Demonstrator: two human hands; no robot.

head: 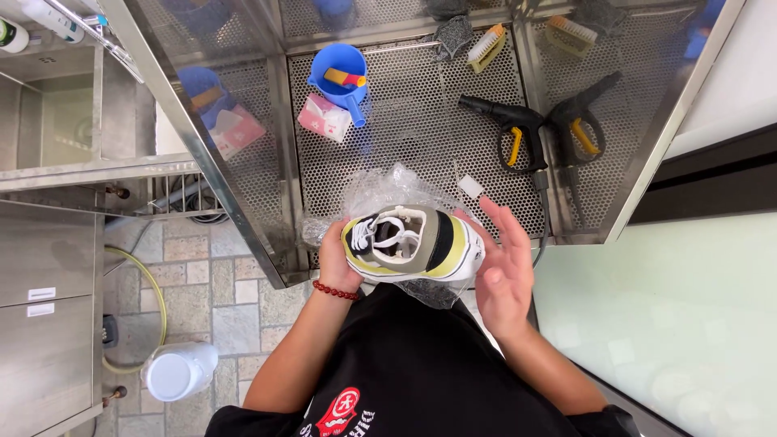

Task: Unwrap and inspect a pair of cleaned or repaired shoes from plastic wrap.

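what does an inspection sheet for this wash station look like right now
surface: perforated steel tray, mirrored walls
job's things: sneaker over clear plastic wrap
clutter: blue scoop, tissue pack, brush, spray gun
grippers: left hand holds the sneaker's toe end; right hand open at its heel, contact unclear
cables: hose from the spray gun; yellow hose on the floor
surroundings: tiled floor, white jug, steel cabinet
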